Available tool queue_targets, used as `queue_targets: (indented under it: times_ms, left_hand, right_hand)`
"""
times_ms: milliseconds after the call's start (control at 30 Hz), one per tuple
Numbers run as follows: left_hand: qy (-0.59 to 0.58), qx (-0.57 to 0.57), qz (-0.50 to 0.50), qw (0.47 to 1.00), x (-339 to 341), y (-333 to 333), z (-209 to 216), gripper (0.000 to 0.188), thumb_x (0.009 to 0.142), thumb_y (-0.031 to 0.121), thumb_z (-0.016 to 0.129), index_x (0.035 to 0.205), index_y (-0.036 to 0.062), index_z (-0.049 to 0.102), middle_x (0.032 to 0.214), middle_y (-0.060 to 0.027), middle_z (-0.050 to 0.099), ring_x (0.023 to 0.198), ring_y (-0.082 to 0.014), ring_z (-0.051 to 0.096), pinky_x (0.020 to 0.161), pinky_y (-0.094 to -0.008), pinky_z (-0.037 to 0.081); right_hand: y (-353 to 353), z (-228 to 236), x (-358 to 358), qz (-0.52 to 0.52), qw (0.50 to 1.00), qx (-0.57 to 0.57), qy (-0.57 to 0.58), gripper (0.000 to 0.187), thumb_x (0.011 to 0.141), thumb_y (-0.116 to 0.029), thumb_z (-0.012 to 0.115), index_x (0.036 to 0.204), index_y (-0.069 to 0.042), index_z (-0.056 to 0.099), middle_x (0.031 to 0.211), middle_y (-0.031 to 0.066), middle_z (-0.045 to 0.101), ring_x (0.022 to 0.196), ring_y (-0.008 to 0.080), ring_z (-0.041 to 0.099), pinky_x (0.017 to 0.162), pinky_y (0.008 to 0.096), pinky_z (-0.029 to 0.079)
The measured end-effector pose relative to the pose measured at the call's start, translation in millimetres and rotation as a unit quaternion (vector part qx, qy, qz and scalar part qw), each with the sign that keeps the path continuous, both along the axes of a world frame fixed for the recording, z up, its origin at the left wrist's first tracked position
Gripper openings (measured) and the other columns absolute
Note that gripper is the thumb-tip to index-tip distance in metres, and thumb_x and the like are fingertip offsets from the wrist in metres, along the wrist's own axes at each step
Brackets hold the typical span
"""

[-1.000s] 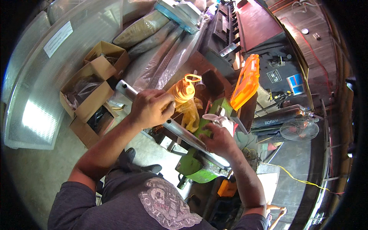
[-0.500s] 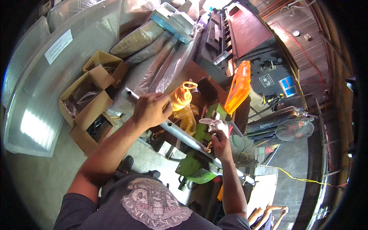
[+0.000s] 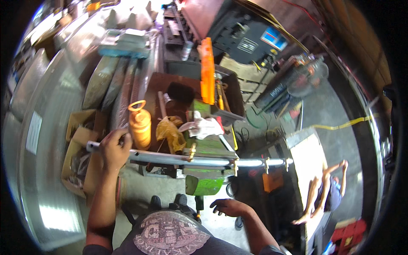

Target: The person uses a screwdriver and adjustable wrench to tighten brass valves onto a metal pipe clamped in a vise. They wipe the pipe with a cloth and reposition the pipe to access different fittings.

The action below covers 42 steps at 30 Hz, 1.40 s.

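A long metal pipe (image 3: 170, 158) runs across the view, resting at the green bench vise (image 3: 206, 146). My left hand (image 3: 114, 149) is closed around the pipe near its left end, where a hole shows. Several brass-coloured fittings (image 3: 236, 167) stick out along the pipe's right part. My right hand (image 3: 231, 208) hangs below the pipe, right of the vise's lower part; its fingers are apart and hold nothing. On the vise lies a white cloth (image 3: 203, 127), possibly a glove. An orange bottle (image 3: 140, 127) with a loop on top stands just beyond my left hand, beside a crumpled yellow plastic bag (image 3: 171, 132).
Opened cardboard boxes (image 3: 78, 161) stand at left, near plastic-wrapped panels (image 3: 51, 127). Behind the vise is a dark tool bin (image 3: 231, 91) with an upright orange case (image 3: 207, 70). A person (image 3: 329, 191) is at the right, by a pale board (image 3: 307, 155). A yellow cable (image 3: 344, 125) crosses the floor.
My right hand has left the pipe beside the white cloth and dropped lower, toward me. The left hand still grips the pipe. The view has turned, so the pipe now appears nearly level.
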<state>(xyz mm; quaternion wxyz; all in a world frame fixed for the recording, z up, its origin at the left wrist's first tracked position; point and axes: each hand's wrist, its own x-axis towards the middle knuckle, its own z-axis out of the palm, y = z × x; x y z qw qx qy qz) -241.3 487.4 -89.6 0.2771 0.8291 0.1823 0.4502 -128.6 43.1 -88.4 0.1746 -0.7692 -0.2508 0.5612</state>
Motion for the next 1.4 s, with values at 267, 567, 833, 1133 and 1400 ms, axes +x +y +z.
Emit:
queue_targets:
  times_ms: [267,567,833,1133,1400]
  left_hand:
    - [0.064,-0.018,-0.044,0.997,-10.8,9.7,-17.7,0.021,0.083,0.005,0.071,0.103,0.0004,0.068,0.091,-0.0131,0.071,0.075,-0.0250,0.068,0.072,-0.0357,0.054]
    - [0.111,-0.096,-0.008,0.989,-5.1,12.6,-22.9,0.017,0.088,0.000,0.068,0.105,-0.0006,0.068,0.087,-0.0051,0.070,0.076,-0.0108,0.065,0.070,-0.0260,0.052]
    - [0.060,-0.058,0.092,0.992,-12.6,-7.7,-20.1,0.013,0.087,0.002,0.066,0.099,-0.0016,0.069,0.089,-0.0104,0.072,0.080,-0.0195,0.069,0.076,-0.0315,0.055]
    - [0.071,-0.022,0.096,0.993,-5.5,-7.9,-23.4,0.016,0.086,0.009,0.068,0.098,-0.0012,0.070,0.093,-0.0136,0.074,0.086,-0.0224,0.072,0.079,-0.0348,0.055]
    - [-0.108,-0.273,0.037,0.955,-32.1,-140.8,-24.3,0.012,0.095,0.012,0.058,0.094,0.0026,0.065,0.079,0.0001,0.060,0.068,-0.0081,0.053,0.064,-0.0236,0.043]
  right_hand:
    - [-61.0,-151.3,90.8,-0.220,0.909,0.064,-0.347,0.045,0.085,-0.026,0.066,0.127,-0.009,0.065,0.108,0.0245,0.071,0.103,0.0417,0.068,0.087,0.0488,0.055]
    - [8.9,-171.2,240.7,-0.252,0.817,0.061,-0.515,0.032,0.080,-0.024,0.069,0.109,-0.010,0.072,0.113,0.0172,0.069,0.101,0.0403,0.069,0.088,0.0502,0.056]
    - [28.4,-164.9,270.0,-0.140,0.865,0.119,-0.466,0.034,0.078,-0.021,0.071,0.105,-0.001,0.064,0.088,0.0219,0.073,0.085,0.0391,0.073,0.074,0.0495,0.059]
    - [-33.2,-174.3,256.6,-0.188,0.894,0.236,-0.330,0.039,0.080,-0.033,0.071,0.103,-0.002,0.071,0.094,0.0197,0.074,0.086,0.0372,0.071,0.076,0.0450,0.056]
    - [-153.8,-41.2,55.3,-0.067,0.962,0.094,-0.246,0.041,0.079,-0.030,0.081,0.107,-0.002,0.070,0.086,0.0217,0.073,0.082,0.0360,0.073,0.070,0.0419,0.055]
